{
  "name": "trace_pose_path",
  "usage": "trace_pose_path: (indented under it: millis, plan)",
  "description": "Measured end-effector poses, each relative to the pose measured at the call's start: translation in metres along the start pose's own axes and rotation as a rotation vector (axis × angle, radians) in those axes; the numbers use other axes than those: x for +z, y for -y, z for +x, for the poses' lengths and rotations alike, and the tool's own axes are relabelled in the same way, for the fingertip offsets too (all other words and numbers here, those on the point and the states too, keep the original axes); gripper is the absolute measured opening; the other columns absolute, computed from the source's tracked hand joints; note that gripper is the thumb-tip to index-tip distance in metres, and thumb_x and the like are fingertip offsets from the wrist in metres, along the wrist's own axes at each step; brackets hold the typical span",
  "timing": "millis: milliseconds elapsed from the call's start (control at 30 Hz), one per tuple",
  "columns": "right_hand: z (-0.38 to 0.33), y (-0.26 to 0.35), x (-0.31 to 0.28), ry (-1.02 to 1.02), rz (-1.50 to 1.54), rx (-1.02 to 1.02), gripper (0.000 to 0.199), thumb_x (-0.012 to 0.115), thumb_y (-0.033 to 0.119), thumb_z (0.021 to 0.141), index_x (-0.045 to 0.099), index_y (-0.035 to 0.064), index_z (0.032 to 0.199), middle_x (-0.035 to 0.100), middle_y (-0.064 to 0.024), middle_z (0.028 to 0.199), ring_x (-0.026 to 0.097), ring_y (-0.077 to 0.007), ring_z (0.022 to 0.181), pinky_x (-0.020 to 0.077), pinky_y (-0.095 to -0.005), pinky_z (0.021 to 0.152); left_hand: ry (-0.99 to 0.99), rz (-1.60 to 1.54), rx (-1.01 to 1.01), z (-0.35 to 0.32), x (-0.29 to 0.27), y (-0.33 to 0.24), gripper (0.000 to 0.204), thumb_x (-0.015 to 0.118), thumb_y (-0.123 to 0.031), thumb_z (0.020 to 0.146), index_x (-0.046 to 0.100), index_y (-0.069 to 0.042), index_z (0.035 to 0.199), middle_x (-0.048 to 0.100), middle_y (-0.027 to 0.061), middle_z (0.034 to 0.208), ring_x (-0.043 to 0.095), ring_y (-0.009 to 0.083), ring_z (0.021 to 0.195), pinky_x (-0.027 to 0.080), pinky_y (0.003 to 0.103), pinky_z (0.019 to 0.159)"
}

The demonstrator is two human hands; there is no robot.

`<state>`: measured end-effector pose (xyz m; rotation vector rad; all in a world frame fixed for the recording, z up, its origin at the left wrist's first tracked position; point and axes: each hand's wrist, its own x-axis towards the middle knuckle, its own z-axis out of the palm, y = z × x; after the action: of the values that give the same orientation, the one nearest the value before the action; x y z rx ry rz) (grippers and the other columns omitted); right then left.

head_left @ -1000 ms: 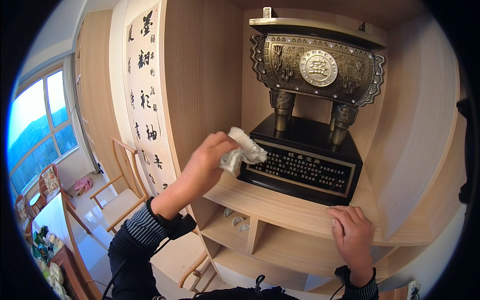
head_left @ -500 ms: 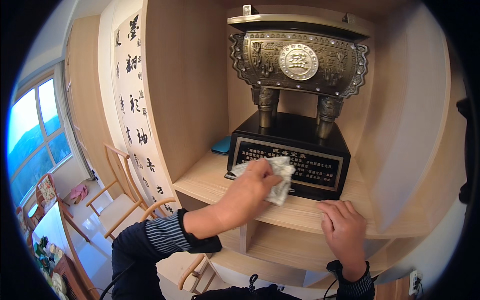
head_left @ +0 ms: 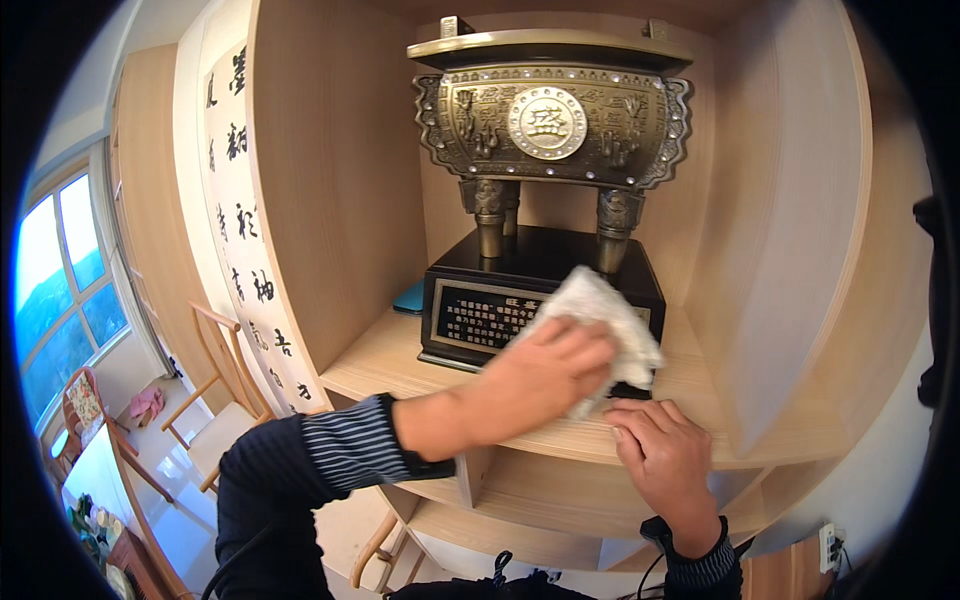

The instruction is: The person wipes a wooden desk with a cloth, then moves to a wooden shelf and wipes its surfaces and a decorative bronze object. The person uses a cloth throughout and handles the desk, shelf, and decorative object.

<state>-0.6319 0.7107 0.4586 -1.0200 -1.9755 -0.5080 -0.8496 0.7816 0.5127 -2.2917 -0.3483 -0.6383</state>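
A bronze-coloured ornamental cauldron (head_left: 550,120) stands on a black base (head_left: 520,280) with an inscribed plaque, inside a light wooden shelf niche (head_left: 400,365). My left hand (head_left: 545,375) is shut on a crumpled white cloth (head_left: 605,315) and presses it against the right part of the black base's front. My right hand (head_left: 660,455) rests flat, fingers together, on the shelf's front edge just below the cloth. My left forearm wears a dark striped sleeve.
A blue flat object (head_left: 410,298) lies behind the base at the left. A calligraphy scroll (head_left: 250,260) hangs on the wall left of the niche. Wooden chairs (head_left: 215,400) and a window (head_left: 50,290) are lower left. A lower shelf (head_left: 520,500) sits beneath.
My left hand has carried the cloth rightward along the front of the black base, from its left corner to its right part. My right hand has stayed on the shelf edge.
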Motion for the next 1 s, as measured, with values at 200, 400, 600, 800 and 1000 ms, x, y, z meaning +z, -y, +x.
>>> trace_pose_path:
  millis: [200, 400, 600, 800, 1000]
  plan:
    - [0.001, 0.003, -0.003, 0.024, -0.006, 0.007, 0.010, 0.074, 0.014, 0.085, 0.071, 0.0131, 0.094, 0.071, 0.0033, 0.100, 0.066, -0.0178, 0.085, 0.0547, -0.0308, 0.072, 0.063, -0.011, -0.473, -0.083, -0.049, 0.041, 0.041, 0.078, -0.002, 0.067, 0.072, -0.011, 0.106, 0.055, 0.0109, 0.123, 0.052, 0.0330, 0.120, 0.046, 0.043, 0.103]
    - [0.003, 0.006, 0.001, 0.006, -0.053, -0.002, 0.011, 0.074, 0.014, 0.085, 0.071, 0.0143, 0.095, 0.070, 0.0039, 0.099, 0.065, -0.0169, 0.084, 0.0550, -0.0300, 0.070, -0.051, 0.077, -0.636, -0.095, -0.038, 0.040, 0.041, 0.064, 0.012, 0.067, 0.066, -0.002, 0.105, 0.051, 0.0169, 0.112, 0.053, 0.0373, 0.107, 0.050, 0.043, 0.092]
    - [0.001, 0.004, 0.001, -0.013, -0.059, -0.012, 0.013, 0.074, 0.014, 0.083, 0.071, 0.0153, 0.095, 0.070, 0.0050, 0.097, 0.065, -0.0159, 0.084, 0.0552, -0.0299, 0.068, -0.114, 0.030, -0.556, -0.033, -0.014, 0.023, 0.038, 0.064, 0.008, 0.072, 0.064, -0.001, 0.109, 0.051, 0.0168, 0.114, 0.053, 0.0369, 0.107, 0.050, 0.043, 0.091]
    - [-0.003, 0.000, 0.002, 0.009, -0.055, -0.018, 0.015, 0.077, 0.019, 0.083, 0.071, 0.0137, 0.096, 0.072, 0.0037, 0.099, 0.066, -0.0167, 0.085, 0.0557, -0.0304, 0.071, -0.107, -0.180, -0.157, 0.045, 0.012, -0.002, 0.030, 0.061, -0.009, 0.084, 0.065, 0.002, 0.112, 0.052, 0.0157, 0.120, 0.052, 0.0335, 0.114, 0.047, 0.042, 0.098]
    - [-0.011, -0.007, 0.000, -0.032, -0.009, -0.083, 0.017, 0.078, 0.021, 0.083, 0.071, 0.0122, 0.095, 0.074, 0.0009, 0.101, 0.069, -0.0172, 0.087, 0.0564, -0.0297, 0.075, -0.044, -0.060, 0.151, 0.052, 0.027, 0.001, 0.040, 0.059, -0.013, 0.089, 0.066, 0.003, 0.124, 0.056, 0.0131, 0.138, 0.043, 0.0324, 0.141, 0.033, 0.043, 0.122]
